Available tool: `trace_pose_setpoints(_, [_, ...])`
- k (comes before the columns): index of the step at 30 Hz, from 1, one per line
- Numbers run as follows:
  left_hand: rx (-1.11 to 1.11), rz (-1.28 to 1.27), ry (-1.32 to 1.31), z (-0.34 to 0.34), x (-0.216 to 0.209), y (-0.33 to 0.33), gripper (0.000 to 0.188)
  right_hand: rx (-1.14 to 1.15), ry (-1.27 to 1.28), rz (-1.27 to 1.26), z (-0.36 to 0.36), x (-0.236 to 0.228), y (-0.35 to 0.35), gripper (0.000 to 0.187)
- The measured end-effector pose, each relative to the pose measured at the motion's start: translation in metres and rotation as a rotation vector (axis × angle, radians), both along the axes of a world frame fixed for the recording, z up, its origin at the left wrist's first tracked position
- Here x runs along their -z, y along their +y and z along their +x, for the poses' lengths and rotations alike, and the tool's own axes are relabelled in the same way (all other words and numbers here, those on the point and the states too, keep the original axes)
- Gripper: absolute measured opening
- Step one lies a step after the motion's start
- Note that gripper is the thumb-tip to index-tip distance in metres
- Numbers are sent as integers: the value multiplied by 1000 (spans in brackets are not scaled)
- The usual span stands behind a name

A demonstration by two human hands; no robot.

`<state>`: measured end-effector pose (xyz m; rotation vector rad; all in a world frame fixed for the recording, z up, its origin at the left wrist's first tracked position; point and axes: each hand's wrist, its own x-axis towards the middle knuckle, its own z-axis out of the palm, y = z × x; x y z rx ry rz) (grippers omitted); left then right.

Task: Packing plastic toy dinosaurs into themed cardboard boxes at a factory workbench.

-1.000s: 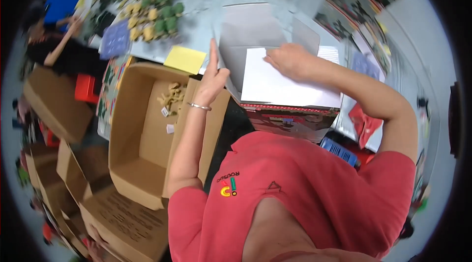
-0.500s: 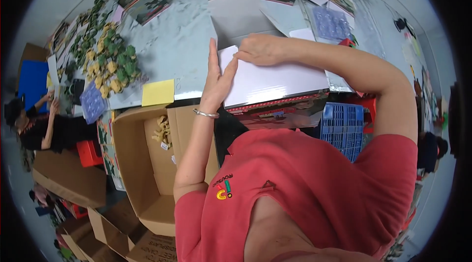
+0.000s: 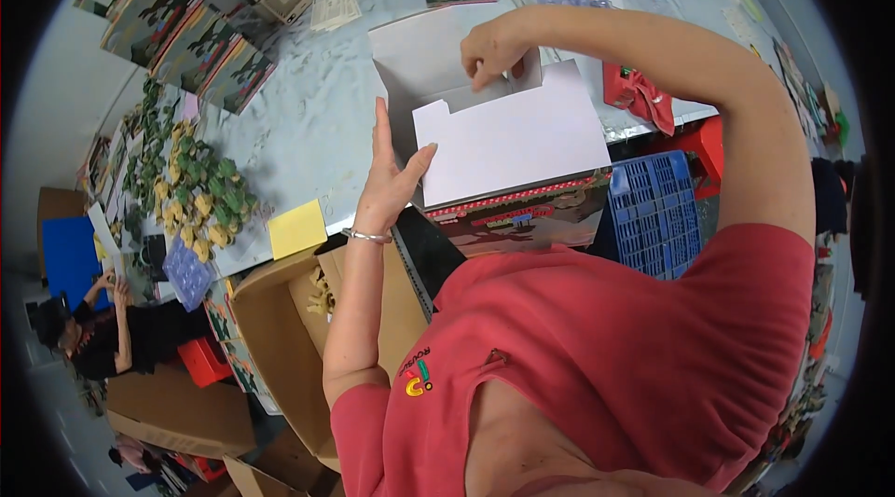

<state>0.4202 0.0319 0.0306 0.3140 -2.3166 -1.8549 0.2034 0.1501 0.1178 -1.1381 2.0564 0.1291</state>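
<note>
A printed carton (image 3: 522,217) with a white inner side stands at the table's front edge, close to my body. Its wide white front flap (image 3: 513,147) lies toward me, and a white back flap (image 3: 419,45) rises behind the opening. My left hand (image 3: 392,175) holds the carton's left side, thumb on the front flap and fingers stretched along the outer edge. Over the opening, my right hand (image 3: 499,49) has its fingers curled downward beside a small right side flap (image 3: 531,73). Whatever those fingertips pinch is hidden.
Left of the carton are a yellow paper (image 3: 297,228), artificial plants (image 3: 200,185) and printed boxes (image 3: 177,35). An open brown carton (image 3: 270,310) stands below the table edge. To the right are a blue crate (image 3: 655,217) and red cloth (image 3: 648,101). Someone works at far left.
My right hand has left the white front flap and moved up over the opening. The flap's whole edge now shows. My left hand stays at the carton's left side. The view has shifted.
</note>
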Motion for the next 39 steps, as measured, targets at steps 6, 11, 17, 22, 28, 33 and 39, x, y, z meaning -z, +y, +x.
trace_pose_setpoints(6, [-79, 2, -11, 8, 1, -5, 97, -315, 40, -941, -21, -23, 25, 25])
trace_pose_setpoints(11, [-146, 166, -54, 18, -11, -11, 96, 229, 91, -617, 10, -5, 95, 39])
trace_pose_setpoints(17, [-156, 477, -111, 9, -4, -18, 84, 798, -840, -932, 48, -4, 94, 73])
trace_pose_setpoints(22, [-99, 593, -109, 10, 22, -24, 71, 448, -465, -808, 39, -11, 85, 71])
trace_pose_setpoints(28, [-194, 400, -89, -1, 37, -17, 82, 422, 205, -882, 20, 60, 67, 68])
trace_pose_setpoints(33, [-147, 488, -152, -3, 25, -16, 84, -11, 510, -413, 34, 82, 63, 53])
trace_pose_setpoints(39, [-18, -119, -127, 1, 27, -19, 74, -47, 415, -623, 18, 81, 74, 45])
